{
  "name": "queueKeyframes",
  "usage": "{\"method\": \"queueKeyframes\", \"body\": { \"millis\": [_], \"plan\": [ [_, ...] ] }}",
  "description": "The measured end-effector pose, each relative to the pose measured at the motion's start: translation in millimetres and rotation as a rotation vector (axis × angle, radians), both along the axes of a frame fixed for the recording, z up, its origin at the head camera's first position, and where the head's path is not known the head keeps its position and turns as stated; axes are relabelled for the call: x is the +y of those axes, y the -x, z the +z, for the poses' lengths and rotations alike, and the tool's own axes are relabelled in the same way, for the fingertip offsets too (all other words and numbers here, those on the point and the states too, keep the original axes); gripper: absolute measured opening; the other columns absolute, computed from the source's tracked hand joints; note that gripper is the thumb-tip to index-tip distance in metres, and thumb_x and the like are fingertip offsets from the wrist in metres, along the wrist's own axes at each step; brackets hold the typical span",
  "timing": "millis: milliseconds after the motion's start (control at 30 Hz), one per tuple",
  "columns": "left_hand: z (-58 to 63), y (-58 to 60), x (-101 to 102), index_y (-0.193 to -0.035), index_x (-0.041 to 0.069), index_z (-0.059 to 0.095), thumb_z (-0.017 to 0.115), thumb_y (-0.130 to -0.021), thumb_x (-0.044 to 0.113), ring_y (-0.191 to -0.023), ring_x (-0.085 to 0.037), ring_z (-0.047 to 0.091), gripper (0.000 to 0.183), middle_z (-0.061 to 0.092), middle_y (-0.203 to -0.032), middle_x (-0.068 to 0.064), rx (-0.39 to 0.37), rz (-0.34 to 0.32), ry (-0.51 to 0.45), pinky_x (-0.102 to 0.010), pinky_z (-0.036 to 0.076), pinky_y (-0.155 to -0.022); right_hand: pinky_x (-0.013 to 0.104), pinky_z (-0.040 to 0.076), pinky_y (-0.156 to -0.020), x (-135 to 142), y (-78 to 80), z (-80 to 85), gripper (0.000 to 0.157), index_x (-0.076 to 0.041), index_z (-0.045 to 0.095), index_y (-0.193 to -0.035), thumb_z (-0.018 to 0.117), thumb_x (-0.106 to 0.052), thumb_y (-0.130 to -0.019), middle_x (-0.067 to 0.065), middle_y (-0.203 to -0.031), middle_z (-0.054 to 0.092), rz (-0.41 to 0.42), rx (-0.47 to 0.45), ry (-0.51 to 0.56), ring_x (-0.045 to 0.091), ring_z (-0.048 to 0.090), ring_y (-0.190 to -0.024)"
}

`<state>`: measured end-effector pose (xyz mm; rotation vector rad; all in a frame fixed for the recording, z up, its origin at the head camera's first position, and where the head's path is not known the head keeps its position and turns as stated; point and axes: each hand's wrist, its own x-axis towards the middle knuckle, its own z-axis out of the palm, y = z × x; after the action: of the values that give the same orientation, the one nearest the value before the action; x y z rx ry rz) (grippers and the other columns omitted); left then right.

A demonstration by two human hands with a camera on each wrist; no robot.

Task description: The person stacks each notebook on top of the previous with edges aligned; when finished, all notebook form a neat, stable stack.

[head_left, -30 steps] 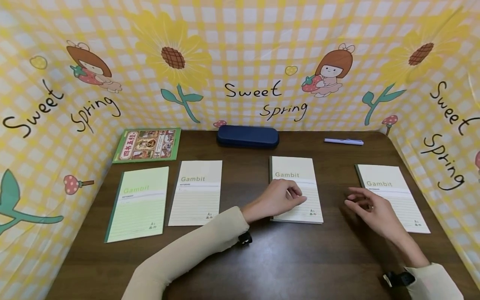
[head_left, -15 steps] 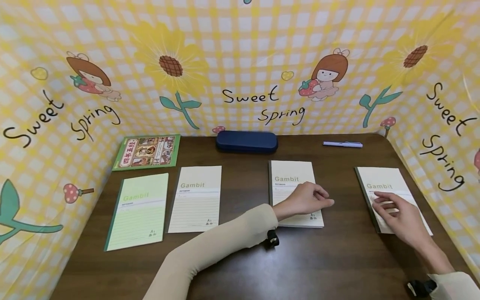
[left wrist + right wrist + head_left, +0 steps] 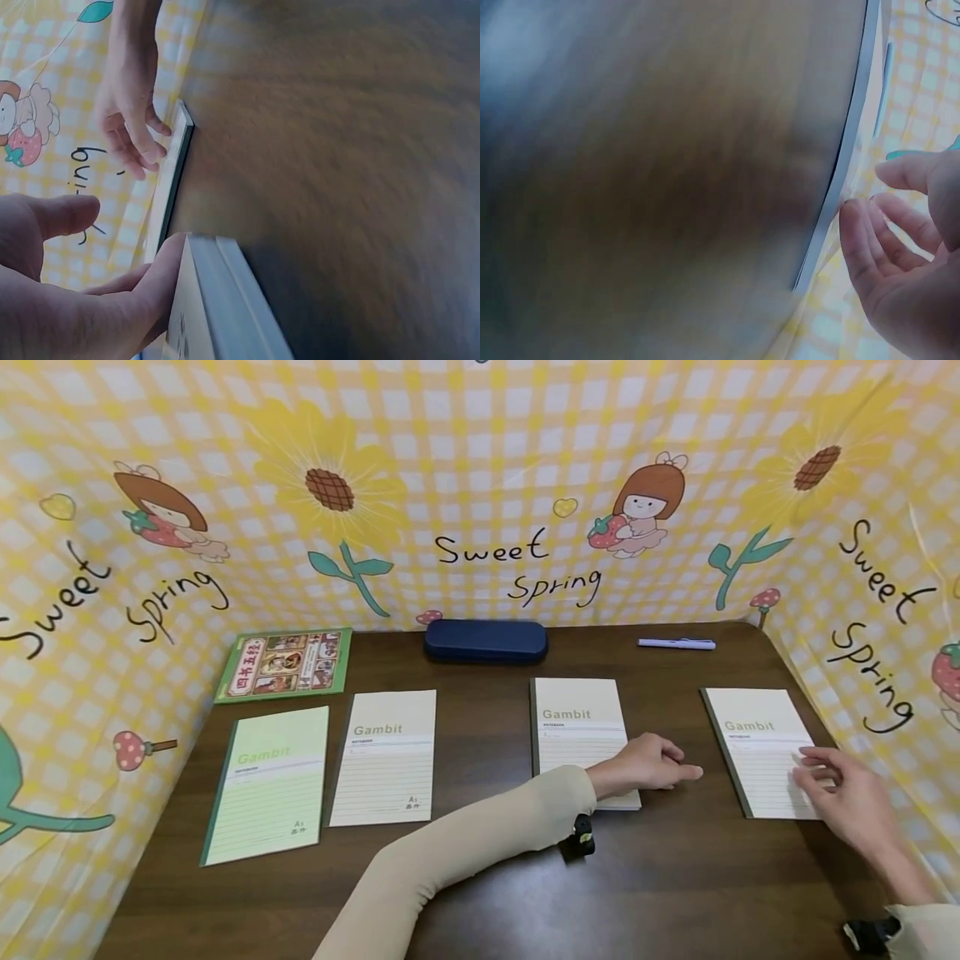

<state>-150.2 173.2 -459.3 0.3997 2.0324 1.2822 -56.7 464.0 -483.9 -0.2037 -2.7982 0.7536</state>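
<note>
My left hand [image 3: 648, 764] hovers by the right edge of a cream Gambit notebook stack [image 3: 573, 727], its fingers loosely bent and holding nothing. In the left wrist view, the left hand's thumb [image 3: 67, 214] stands apart from the fingers, which lie beside the thick page edges of the notebook stack [image 3: 232, 300]. Over the right side of the rightmost cream notebook [image 3: 757, 752] is my right hand [image 3: 855, 802], also loosely curved around nothing. The right wrist view shows that notebook's edge [image 3: 840, 180] beside the right fingers; whether they touch it I cannot tell.
Left on the brown table [image 3: 480, 893] lie a pale green notebook [image 3: 266, 793] and another cream notebook [image 3: 386, 768]. Behind them are a green-bordered picture book [image 3: 285, 664], a navy case [image 3: 486, 641] and a lilac pen [image 3: 677, 644]. A checked cloth [image 3: 480, 468] encloses the table.
Both hands have moved to the right: the left from over the middle notebook stack to its right edge, the right from the rightmost notebook's left side across to its right side.
</note>
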Motion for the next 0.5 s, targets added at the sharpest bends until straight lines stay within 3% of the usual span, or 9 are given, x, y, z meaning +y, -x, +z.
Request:
{"method": "queueKeyframes", "body": {
  "millis": [67, 133, 233, 400, 500],
  "plan": [
    [-0.3, -1.2, 5.9, -0.128, 0.006, 0.071, 0.077, -0.095, 0.031, -0.084, -0.013, 0.077, 0.042, 0.08, -0.092, -0.004, -0.036, 0.032, -0.014, -0.021, 0.055, -0.079, 0.005, 0.038, -0.056, 3.8, -2.4, 0.5, 0.039, 0.013, 0.063, -0.124, 0.075, -0.009, -0.093, 0.038, -0.109, 0.067, -0.046, -0.012, -0.036, -0.014, 0.054, -0.075],
    [0.9, -3.2, 12.3, -0.126, 0.005, 0.071, 0.078, -0.095, 0.029, -0.087, -0.014, 0.077, 0.04, 0.081, -0.093, -0.007, -0.074, 0.077, -0.036, -0.021, 0.055, -0.081, 0.009, 0.036, -0.055, 6.4, -4.9, 1.5, 0.041, 0.014, 0.063, -0.124, 0.075, -0.009, -0.092, 0.038, -0.11, 0.067, -0.089, -0.023, -0.08, 0.012, 0.068, -0.074],
    [2.7, -6.9, 22.9, -0.124, 0.003, 0.072, 0.079, -0.093, 0.024, -0.091, -0.017, 0.077, 0.038, 0.08, -0.097, -0.01, -0.115, 0.143, -0.06, -0.023, 0.056, -0.081, 0.023, 0.042, -0.062, 8.4, -8.2, 4.6, 0.043, 0.017, 0.061, -0.123, 0.072, -0.009, -0.091, 0.04, -0.112, 0.065, -0.133, -0.043, -0.129, 0.052, 0.067, -0.09],
    [4.4, -13.0, 36.6, -0.128, -0.003, 0.068, 0.077, -0.094, 0.011, -0.106, -0.026, 0.077, 0.039, 0.075, -0.114, -0.016, -0.232, 0.224, -0.137, -0.032, 0.062, -0.092, 0.059, 0.049, -0.076, 8.1, -13.1, 11.5, 0.047, 0.02, 0.056, -0.124, 0.068, -0.013, -0.094, 0.043, -0.115, 0.062, -0.195, -0.14, -0.172, 0.056, 0.064, -0.096],
    [3.7, -15.6, 42.2, -0.122, -0.008, 0.068, 0.073, -0.094, 0.002, -0.112, -0.031, 0.075, 0.03, 0.074, -0.117, -0.02, -0.289, 0.251, -0.193, -0.038, 0.061, -0.097, 0.061, 0.049, -0.079, 6.4, -15.7, 14.4, 0.049, 0.021, 0.054, -0.125, 0.068, -0.016, -0.095, 0.043, -0.116, 0.062, -0.231, -0.201, -0.177, 0.055, 0.065, -0.097]
  ]
}}
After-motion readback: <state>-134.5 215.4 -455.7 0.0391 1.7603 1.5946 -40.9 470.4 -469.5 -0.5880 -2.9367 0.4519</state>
